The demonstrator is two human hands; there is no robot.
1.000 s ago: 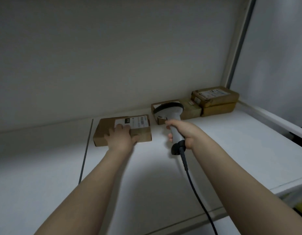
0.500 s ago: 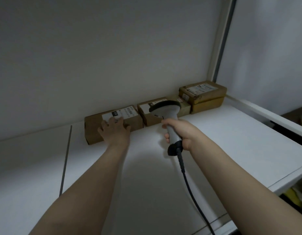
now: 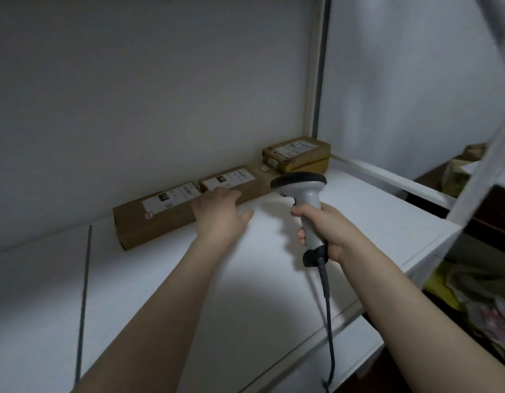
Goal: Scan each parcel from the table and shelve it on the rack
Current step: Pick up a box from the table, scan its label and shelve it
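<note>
head view: white shelf (image 3: pixel 274 293) carrying a row of brown labelled parcels along the back wall: left parcel (image 3: pixel 154 222), middle parcel (image 3: pixel 237 181) just beside it, and a stack (image 3: pixel 298 154) of two in the far right corner by the post (image 3: pixel 313 80). left hand (image 3: pixel 220 217) flat, fingers straight, holding nothing, fingertips at the join of left and middle parcels, contact unclear through blur. right hand (image 3: pixel 329 231) wrapped round the handle of the grey scanner (image 3: pixel 309 199), held upright above the shelf, head towards the parcels, black cable (image 3: pixel 327 307) hanging past the front edge.
</note>
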